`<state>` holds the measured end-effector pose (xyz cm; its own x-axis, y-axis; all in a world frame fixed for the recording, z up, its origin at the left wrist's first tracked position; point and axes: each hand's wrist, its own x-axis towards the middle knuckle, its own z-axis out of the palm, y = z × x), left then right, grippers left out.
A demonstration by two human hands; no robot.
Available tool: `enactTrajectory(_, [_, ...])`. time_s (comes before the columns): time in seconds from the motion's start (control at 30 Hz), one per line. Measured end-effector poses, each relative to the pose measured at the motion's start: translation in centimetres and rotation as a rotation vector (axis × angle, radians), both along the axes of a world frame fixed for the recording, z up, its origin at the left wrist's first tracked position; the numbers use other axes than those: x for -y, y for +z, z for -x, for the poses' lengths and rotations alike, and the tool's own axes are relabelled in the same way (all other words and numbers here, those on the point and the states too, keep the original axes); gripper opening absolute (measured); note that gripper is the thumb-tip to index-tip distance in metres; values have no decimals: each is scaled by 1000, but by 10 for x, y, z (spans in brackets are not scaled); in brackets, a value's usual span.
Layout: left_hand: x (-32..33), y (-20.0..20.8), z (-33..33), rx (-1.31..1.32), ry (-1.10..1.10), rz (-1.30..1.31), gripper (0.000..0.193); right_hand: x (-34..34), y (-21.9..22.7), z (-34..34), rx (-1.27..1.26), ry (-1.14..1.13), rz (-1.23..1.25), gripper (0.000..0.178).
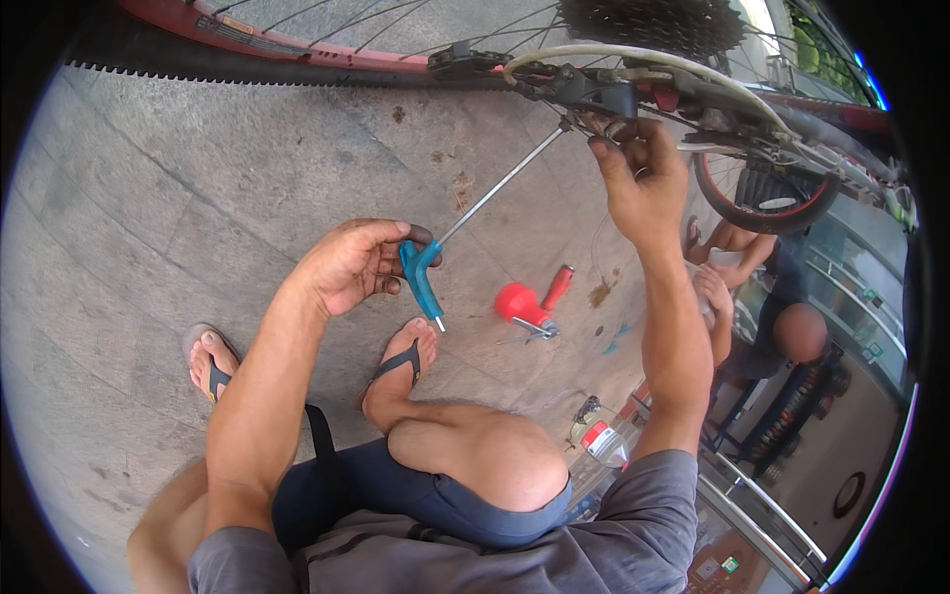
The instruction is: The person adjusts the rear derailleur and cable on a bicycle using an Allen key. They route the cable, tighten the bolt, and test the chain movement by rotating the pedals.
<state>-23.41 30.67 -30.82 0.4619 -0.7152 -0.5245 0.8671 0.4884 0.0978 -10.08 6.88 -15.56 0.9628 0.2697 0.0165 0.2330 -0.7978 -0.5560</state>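
My left hand [351, 262] is closed around the blue handle of a long T-handle hex key [424, 277]. Its steel shaft slants up to the right, and the tip meets the bicycle's rear derailleur [606, 97]. Whether the tip sits in a bolt is too small to tell. At the derailleur's lower side, my right hand [648, 188] pinches a part of it between thumb and fingers; the fingertips are partly hidden. Above both hands are the bicycle's knobby tyre [228, 71], pinkish rim [336, 54] and dark cassette [658, 22].
On the paved ground lie a red rounded container [516, 299], a red-handled tool [558, 286] and grey metal tools [539, 330]. A clear bottle with a red label [602, 442] is near my right arm. Another person [787, 297] sits at the right, near a second wheel [762, 220].
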Motion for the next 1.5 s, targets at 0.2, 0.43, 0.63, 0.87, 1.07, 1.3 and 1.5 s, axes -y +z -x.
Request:
enactTrajectory(0.2, [1,-17,9,-135,-1,286,35,7,-3,-5,-14,64,-90,22])
enactTrajectory(0.43, [-1,26,21,-135,443,-49,34,8,-2,-8,-32,76,-58,22])
enactTrajectory(0.63, [32,43,29,-80,799,-388,47,9,-1,-11,-67,87,-93,21])
enactTrajectory(0.87, [32,7,31,-433,772,332,37,9,0,-11,-86,62,-105,22])
enactTrajectory(1.07, [47,24,54,220,730,-485,33,11,-3,-12,-89,65,-112,23])
enactTrajectory(1.3, [63,24,69,349,785,-345,57,15,-2,-12,-79,76,-43,24])
enactTrajectory(1.5, [41,-4,63,-139,775,218,51,14,0,-14,-91,78,-64,23])
